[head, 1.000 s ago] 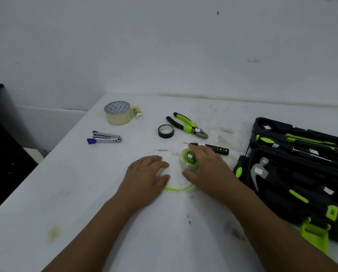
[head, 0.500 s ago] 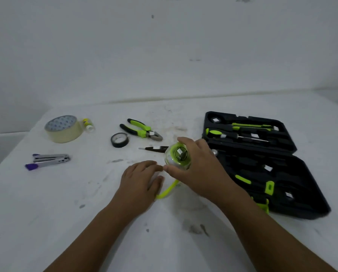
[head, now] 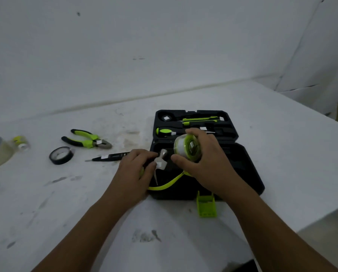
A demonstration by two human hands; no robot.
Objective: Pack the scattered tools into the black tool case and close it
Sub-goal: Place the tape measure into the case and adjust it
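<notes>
Head view, mid-packing: gripping the round tape measure [head: 187,149] in the right hand [head: 209,161], fingers and thumb curled round its body, just above the near half of the open black tool case [head: 252,173], set toward the right edge of the bench [head: 66,203]. Trailing a yellow-green strap [head: 168,184] from the measure across the case's near-left corner. Resting the left hand [head: 133,173] on that same corner, fingers bent toward the hammer [head: 161,162] seated in the case; cannot tell whether gripping anything or merely steadying. Judged as the step of seating the tape measure, with more packing to follow: pliers [head: 87,139], black tape roll [head: 61,155] and tester pen [head: 111,157] lying loose between the case and the bench's left edge. Next, most likely: finding the fitting recess, hidden under the hand for now, pressing the measure down flat and tucking the strap inside so as not to foul the closing halves. After that, collecting the loose tools, folding the far half over and snapping the green latch [head: 206,206] at the case's near side.
</notes>
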